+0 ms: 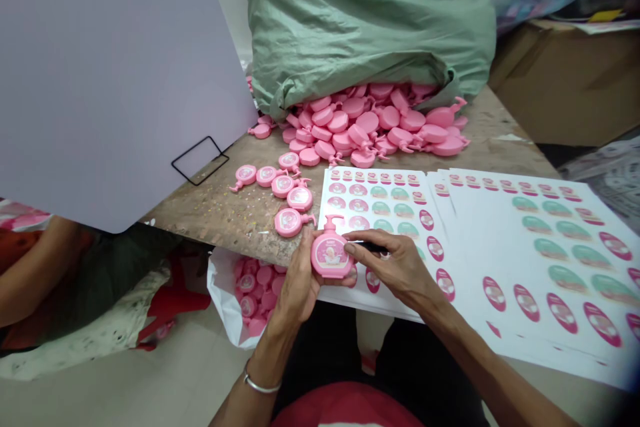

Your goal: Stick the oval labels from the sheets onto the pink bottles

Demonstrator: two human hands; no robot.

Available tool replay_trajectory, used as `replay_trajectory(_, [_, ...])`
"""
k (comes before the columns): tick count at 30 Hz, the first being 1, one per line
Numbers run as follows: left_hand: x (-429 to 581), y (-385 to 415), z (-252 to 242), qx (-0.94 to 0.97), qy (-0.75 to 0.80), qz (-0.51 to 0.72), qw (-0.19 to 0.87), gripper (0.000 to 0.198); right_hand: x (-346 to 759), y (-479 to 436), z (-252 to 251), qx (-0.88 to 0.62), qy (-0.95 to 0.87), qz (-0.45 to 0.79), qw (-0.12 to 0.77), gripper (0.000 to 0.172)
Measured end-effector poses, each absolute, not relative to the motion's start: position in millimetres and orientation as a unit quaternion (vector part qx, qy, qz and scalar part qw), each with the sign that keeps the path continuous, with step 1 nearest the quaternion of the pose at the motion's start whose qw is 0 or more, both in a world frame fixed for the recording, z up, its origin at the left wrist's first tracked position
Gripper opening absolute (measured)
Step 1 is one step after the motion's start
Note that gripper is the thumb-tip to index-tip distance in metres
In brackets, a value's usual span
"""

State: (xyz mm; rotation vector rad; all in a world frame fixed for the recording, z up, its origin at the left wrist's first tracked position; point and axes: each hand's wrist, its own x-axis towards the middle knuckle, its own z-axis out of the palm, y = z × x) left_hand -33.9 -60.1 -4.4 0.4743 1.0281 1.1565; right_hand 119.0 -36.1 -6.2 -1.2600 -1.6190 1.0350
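Okay, going left to right, with the pump bottle as our reference point. Far left of it, a co-worker's forearm pokes into view. Closer in and up from the bottle, a grey board leans on a wire stand at the edge of the table. Just below and left of the bottle, a white bag holds more pink bottles, and a loose row of bottles lies on the table just above and left of it.

We've got the bottle in both hands, right over the near edge of a label sheet. The left hand, with a bangle on its wrist, cups the bottle's left side, thumb pressed on the edge; we can't tell where its other fingers sit behind it. On the right hand, the fingers lie together, reaching to the bottle's top right, with a small black thing tucked under them. We can't tell what that is.

The bottle looks like light, stiff, hollow plastic, maybe a bit slick. We'd grip the flat body and leave the skinny pump alone.

Right of the bottle are more label sheets. Behind it, a green sack spills a pile of bottles, and a cardboard box sits further right.
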Motion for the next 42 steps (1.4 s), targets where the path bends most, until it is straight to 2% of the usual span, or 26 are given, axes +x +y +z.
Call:
replay_trajectory(13, [-33.5, -64.8, -4.7, 0.306, 0.443, 0.504, 0.675, 0.045, 119.4, -36.6, -8.4, -0.514, -0.662, 0.375, 0.396, 0.025])
replay_trajectory(17, [-31.8, -66.0, -12.4, 0.35, 0.495, 0.51, 0.611, 0.042, 121.2, -41.3, -7.5, -0.564, -0.723, 0.197, 0.347, 0.03])
replay_trajectory(20, [-29.8, -66.1, -17.3, 0.368, 0.538, 0.53, 0.542, 0.035, 120.9, -43.9, -9.0, -0.613, -0.719, 0.087, 0.317, 0.043])
replay_trajectory(23, [-25.6, -66.9, -20.7, 0.368, 0.569, 0.544, 0.494, 0.027, 108.9, -45.4, -15.5, -0.607, -0.678, 0.174, 0.376, 0.061])
replay_trajectory(26, [-20.2, -68.7, -25.0, 0.325, 0.602, 0.547, 0.481, 0.027, 89.4, -47.2, -26.8, -0.576, -0.638, 0.278, 0.429, 0.068])
replay_trajectory(29, [-21.7, -68.8, -29.7, 0.323, 0.608, 0.541, 0.483, 0.027, 85.9, -43.9, -38.2, -0.59, -0.622, 0.29, 0.426, 0.065])
replay_trajectory(33, [-42.8, -59.5, -35.4, 0.389, 0.634, 0.489, 0.456, 0.031, 124.5, -11.0, -44.1, -0.608, -0.62, 0.322, 0.378, 0.055])
replay_trajectory(36, [-65.1, -41.7, -43.0, 0.442, 0.668, 0.461, 0.381, 0.033, 158.2, 43.4, -41.0, -0.624, -0.638, 0.28, 0.353, 0.045])
replay_trajectory(38, [-77.8, -26.3, -50.7, 0.476, 0.681, 0.446, 0.332, 0.032, 167.8, 86.1, -38.8, -0.685, -0.636, 0.204, 0.29, 0.043])
replay_trajectory(42, [-93.0, 2.7, -67.2, 0.51, 0.704, 0.425, 0.25, 0.034, 153.6, 153.8, -43.2, -0.745, -0.604, 0.14, 0.246, 0.061])
